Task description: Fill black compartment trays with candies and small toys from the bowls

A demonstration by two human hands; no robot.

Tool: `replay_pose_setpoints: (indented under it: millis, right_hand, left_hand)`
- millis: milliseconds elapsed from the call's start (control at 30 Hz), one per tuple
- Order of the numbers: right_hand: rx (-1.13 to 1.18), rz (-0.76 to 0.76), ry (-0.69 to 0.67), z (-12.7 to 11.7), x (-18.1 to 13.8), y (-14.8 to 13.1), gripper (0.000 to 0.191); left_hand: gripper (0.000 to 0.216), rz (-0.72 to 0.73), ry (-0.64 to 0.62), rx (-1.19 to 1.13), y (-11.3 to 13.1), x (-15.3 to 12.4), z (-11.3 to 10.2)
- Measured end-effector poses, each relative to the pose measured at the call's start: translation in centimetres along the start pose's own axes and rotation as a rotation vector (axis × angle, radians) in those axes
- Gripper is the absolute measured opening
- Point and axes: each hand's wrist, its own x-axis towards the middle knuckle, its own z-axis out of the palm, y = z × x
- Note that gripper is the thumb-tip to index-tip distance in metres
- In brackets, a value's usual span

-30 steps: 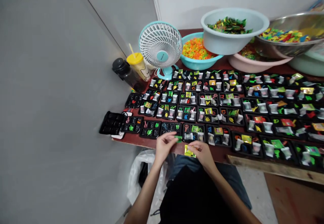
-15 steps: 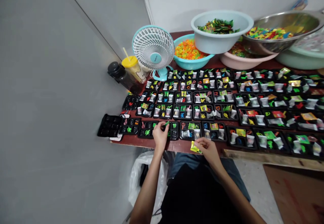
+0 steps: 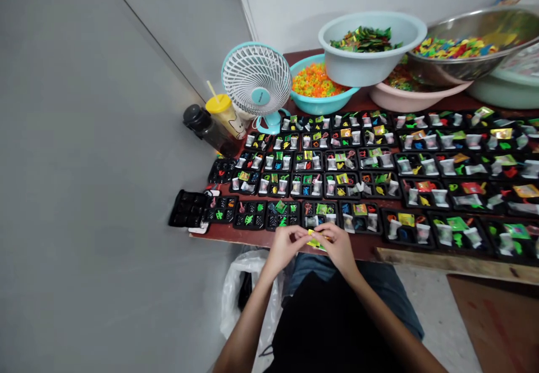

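My left hand (image 3: 284,247) and my right hand (image 3: 338,246) meet just below the table's near edge, both pinching a small stack of yellow-green foil packets (image 3: 315,241). Right above them lies the front row of black compartment trays (image 3: 283,214) with small coloured toys and packets in them. One tray at the far left (image 3: 186,208) looks unfilled. A green packet (image 3: 281,207) lies in the tray just above my left hand.
Rows of filled black trays cover the dark red table (image 3: 252,237). At the back stand a small teal fan (image 3: 257,81), a yellow-lidded cup (image 3: 224,113), a dark bottle (image 3: 202,124) and several basins (image 3: 370,47) of coloured pieces. A white plastic bag (image 3: 240,300) hangs below.
My left hand reached up to a front-row tray, left a green packet there, then drew back to the right hand and the packet stack.
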Motion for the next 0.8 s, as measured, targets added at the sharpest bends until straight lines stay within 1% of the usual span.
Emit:
replay_pose_setpoints:
  millis: [67, 100, 133, 200, 233, 267, 300, 333, 400, 467, 567, 667, 733, 767, 800]
  right_hand:
    - [0.058, 0.019, 0.000, 0.4, -0.1, -0.1, 0.026]
    - [0.079, 0.031, 0.001, 0.5, -0.2, 0.0, 0.026]
    - [0.090, 0.042, -0.001, 0.6, -0.3, 0.1, 0.027]
    - [0.088, 0.061, -0.010, 0.4, -0.4, 0.7, 0.027]
    - [0.081, 0.068, -0.016, 0.2, -0.4, 1.0, 0.028]
    - [0.073, 0.074, -0.023, 0.0, -0.4, 1.3, 0.029]
    - [0.062, 0.080, -0.029, -0.2, -0.4, 1.6, 0.030]
    - [0.048, 0.084, -0.038, -0.4, -0.4, 1.9, 0.030]
    - [0.028, 0.090, -0.054, -0.6, -0.4, 2.3, 0.031]
    - [0.022, 0.089, -0.065, -0.8, -0.4, 2.5, 0.031]
    - [0.019, 0.085, -0.066, -0.9, -0.5, 2.4, 0.030]
    - [0.008, 0.091, -0.056, -0.9, -0.6, 2.2, 0.030]
    - [0.006, 0.103, -0.042, -0.7, -0.5, 1.9, 0.030]
    - [0.005, 0.101, -0.028, -0.5, -0.4, 1.7, 0.029]
    - [0.005, 0.093, -0.013, -0.1, -0.3, 1.5, 0.029]
  left_hand:
    - [0.026, -0.017, 0.068, -0.030, -0.6, 0.1, -1.2]
    - [0.026, -0.019, 0.139, -0.031, -1.1, 0.3, -2.3]
    - [0.026, -0.014, 0.248, -0.014, -1.9, 0.6, -3.7]
    - [0.026, 0.006, 0.553, 0.091, -3.6, 1.2, -7.0]
    - [0.026, 0.012, 0.710, 0.188, -4.6, 1.4, -8.6]
    - [0.025, 0.014, 0.831, 0.301, -5.5, 1.6, -10.1]
    - [0.026, 0.010, 0.910, 0.397, -6.4, 1.8, -11.2]
    - [0.026, 0.002, 0.950, 0.472, -7.2, 1.9, -12.0]
    - [0.027, -0.029, 0.948, 0.565, -8.4, 2.1, -12.7]
    - [0.025, -0.058, 0.912, 0.613, -9.1, 2.2, -12.4]
    - [0.021, -0.097, 0.900, 0.695, -9.2, 2.1, -11.8]
    - [0.026, -0.119, 0.965, 0.752, -8.3, 1.5, -11.3]
    - [0.028, -0.085, 1.004, 0.715, -7.1, 0.8, -10.5]
    - [0.026, -0.055, 0.973, 0.656, -6.2, 0.3, -9.7]
    - [0.024, -0.022, 0.884, 0.574, -5.3, -0.1, -8.7]
